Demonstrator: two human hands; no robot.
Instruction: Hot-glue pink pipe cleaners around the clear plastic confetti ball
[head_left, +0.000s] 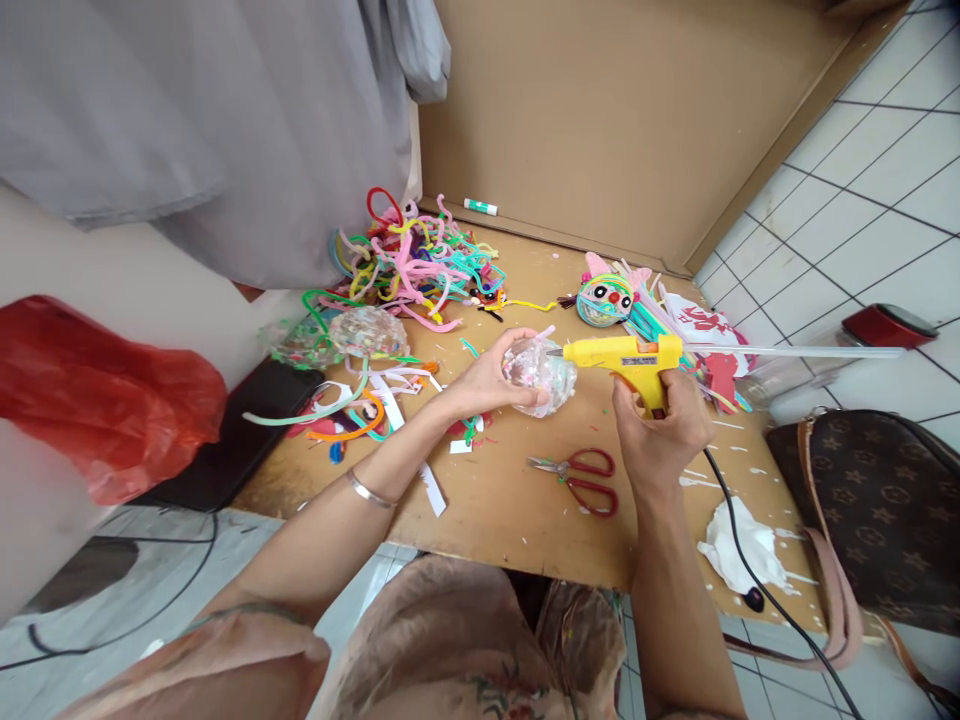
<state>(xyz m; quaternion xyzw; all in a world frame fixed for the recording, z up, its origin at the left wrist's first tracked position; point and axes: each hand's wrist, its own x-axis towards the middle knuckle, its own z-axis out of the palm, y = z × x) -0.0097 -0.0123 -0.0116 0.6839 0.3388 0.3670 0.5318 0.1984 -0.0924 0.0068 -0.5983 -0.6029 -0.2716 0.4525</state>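
Observation:
My left hand (491, 378) is closed around a clear ball (544, 372) filled with coloured confetti, holding it just above the wooden board (510, 500). My right hand (664, 425) grips the handle of a yellow glue gun (626, 355), its nozzle pointing left and touching the top of the ball. A long clear glue stick (795, 351) sticks out of the gun's back to the right. The gun's black cord (750, 560) trails down past my right wrist.
Red-handled scissors (581, 477) lie in front of my hands. A tangle of coloured pipe cleaners (416, 260), two more clear balls (367, 332), a round pipe-cleaner face (604, 298), a crumpled tissue (739, 545), a brown handbag (877, 510) and a red plastic bag (97, 390) surround the board.

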